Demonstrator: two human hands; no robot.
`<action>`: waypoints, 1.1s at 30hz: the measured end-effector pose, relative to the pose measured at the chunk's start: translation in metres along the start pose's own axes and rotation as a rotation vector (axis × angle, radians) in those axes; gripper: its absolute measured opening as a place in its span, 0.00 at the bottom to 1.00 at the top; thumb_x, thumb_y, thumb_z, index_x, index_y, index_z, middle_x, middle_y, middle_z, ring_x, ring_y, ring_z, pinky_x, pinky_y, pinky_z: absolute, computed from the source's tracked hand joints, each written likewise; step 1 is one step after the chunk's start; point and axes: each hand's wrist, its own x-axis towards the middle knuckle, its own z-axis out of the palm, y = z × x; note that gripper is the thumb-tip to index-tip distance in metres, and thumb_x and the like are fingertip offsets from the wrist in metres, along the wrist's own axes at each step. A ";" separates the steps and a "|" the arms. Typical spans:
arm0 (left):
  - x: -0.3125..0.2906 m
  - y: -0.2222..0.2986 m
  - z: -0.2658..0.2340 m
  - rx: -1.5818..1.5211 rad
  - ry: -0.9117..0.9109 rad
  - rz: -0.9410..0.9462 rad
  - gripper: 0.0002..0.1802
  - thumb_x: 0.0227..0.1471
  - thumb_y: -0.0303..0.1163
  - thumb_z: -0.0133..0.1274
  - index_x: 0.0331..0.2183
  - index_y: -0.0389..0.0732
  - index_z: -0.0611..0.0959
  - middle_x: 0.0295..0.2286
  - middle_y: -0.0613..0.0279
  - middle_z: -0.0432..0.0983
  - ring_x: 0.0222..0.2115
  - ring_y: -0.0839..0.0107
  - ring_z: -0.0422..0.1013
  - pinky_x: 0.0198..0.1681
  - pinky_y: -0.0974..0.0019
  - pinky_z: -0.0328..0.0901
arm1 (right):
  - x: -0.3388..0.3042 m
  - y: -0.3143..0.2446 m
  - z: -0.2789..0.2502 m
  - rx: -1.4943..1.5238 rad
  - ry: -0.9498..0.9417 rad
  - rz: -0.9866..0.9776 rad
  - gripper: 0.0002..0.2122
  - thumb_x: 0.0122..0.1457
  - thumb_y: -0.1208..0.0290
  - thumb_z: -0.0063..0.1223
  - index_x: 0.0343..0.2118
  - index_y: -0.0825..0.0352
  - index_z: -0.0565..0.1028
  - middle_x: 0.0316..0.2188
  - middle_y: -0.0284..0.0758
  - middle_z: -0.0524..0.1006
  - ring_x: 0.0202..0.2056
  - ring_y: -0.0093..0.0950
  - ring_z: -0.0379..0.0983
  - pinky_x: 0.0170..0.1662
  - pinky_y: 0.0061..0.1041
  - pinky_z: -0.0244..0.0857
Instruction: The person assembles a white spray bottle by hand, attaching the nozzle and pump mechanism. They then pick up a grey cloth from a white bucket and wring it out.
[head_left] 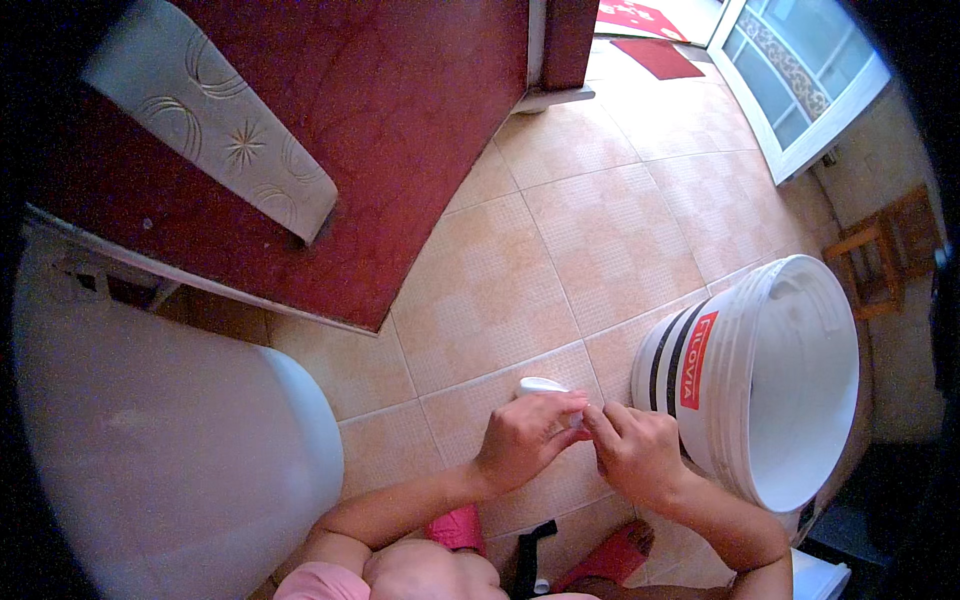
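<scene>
In front of me, over the tiled floor, my two hands meet with their fingertips close together. My left hand (525, 440) is closed around a small white object (541, 384), whose smooth, rounded end sticks out past the fingers. Its kind does not show, because the fingers cover most of it. Right beside it, my right hand (638, 455) is pinched at the fingertips against the left fingers. Whatever lies in that pinch is too small and covered to name.
A large white bucket (708, 360) with black stripes lies tilted at the right, its mouth facing right. Red-covered furniture (430, 120) with a pale patterned runner (230, 130) fills the upper left. A big whitish curved surface (180, 450) stands left. Beyond are a wooden stool (865, 265) and white-framed door (790, 90).
</scene>
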 end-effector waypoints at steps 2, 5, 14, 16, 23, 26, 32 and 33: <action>0.000 0.000 0.000 0.026 0.010 0.021 0.19 0.37 0.27 0.61 0.36 0.42 0.77 0.36 0.58 0.76 0.36 0.62 0.73 0.37 0.65 0.69 | 0.001 -0.001 -0.001 0.020 0.010 0.003 0.15 0.37 0.77 0.53 0.33 0.66 0.70 0.19 0.32 0.66 0.18 0.29 0.68 0.18 0.28 0.60; 0.002 -0.004 0.000 0.041 0.021 0.070 0.19 0.37 0.32 0.61 0.35 0.39 0.77 0.35 0.58 0.76 0.35 0.62 0.73 0.36 0.64 0.68 | 0.000 -0.001 0.004 -0.014 0.044 -0.004 0.15 0.37 0.77 0.52 0.33 0.67 0.70 0.19 0.32 0.65 0.18 0.29 0.67 0.18 0.28 0.60; -0.001 -0.002 -0.004 0.019 -0.017 0.009 0.20 0.37 0.25 0.60 0.37 0.40 0.77 0.38 0.58 0.75 0.38 0.62 0.72 0.40 0.65 0.68 | 0.000 -0.002 0.007 0.058 0.098 -0.012 0.13 0.39 0.77 0.52 0.32 0.68 0.71 0.17 0.33 0.65 0.17 0.28 0.67 0.18 0.27 0.59; -0.001 0.000 -0.003 0.012 -0.018 0.020 0.20 0.37 0.25 0.60 0.37 0.40 0.76 0.38 0.57 0.75 0.38 0.62 0.72 0.40 0.65 0.68 | -0.003 0.002 0.013 0.086 0.127 -0.023 0.14 0.39 0.76 0.51 0.34 0.68 0.71 0.18 0.33 0.66 0.17 0.28 0.68 0.18 0.27 0.60; -0.003 -0.001 -0.002 0.013 -0.021 -0.024 0.20 0.37 0.26 0.61 0.38 0.40 0.76 0.38 0.55 0.75 0.38 0.62 0.73 0.38 0.66 0.69 | -0.012 0.009 0.031 0.259 0.392 -0.011 0.13 0.42 0.77 0.54 0.35 0.65 0.72 0.17 0.32 0.70 0.16 0.30 0.68 0.17 0.28 0.60; 0.002 0.005 -0.006 0.022 -0.011 -0.001 0.17 0.40 0.34 0.59 0.36 0.40 0.77 0.33 0.56 0.76 0.33 0.61 0.73 0.36 0.64 0.68 | -0.018 0.009 0.041 0.468 0.431 0.118 0.09 0.48 0.76 0.53 0.35 0.66 0.72 0.16 0.34 0.71 0.16 0.28 0.68 0.17 0.26 0.60; 0.003 0.015 -0.009 -0.448 -0.068 -0.428 0.14 0.46 0.31 0.54 0.37 0.37 0.77 0.36 0.57 0.75 0.34 0.70 0.73 0.35 0.68 0.68 | -0.023 0.000 0.025 0.723 0.359 0.559 0.09 0.56 0.75 0.47 0.40 0.67 0.69 0.14 0.32 0.65 0.16 0.21 0.62 0.20 0.22 0.57; 0.003 0.014 -0.008 -0.514 -0.090 -0.476 0.14 0.47 0.29 0.52 0.39 0.37 0.76 0.37 0.59 0.73 0.37 0.71 0.71 0.39 0.68 0.66 | -0.025 0.003 0.026 0.714 0.348 0.562 0.10 0.55 0.73 0.48 0.40 0.66 0.69 0.13 0.35 0.67 0.15 0.25 0.65 0.20 0.25 0.60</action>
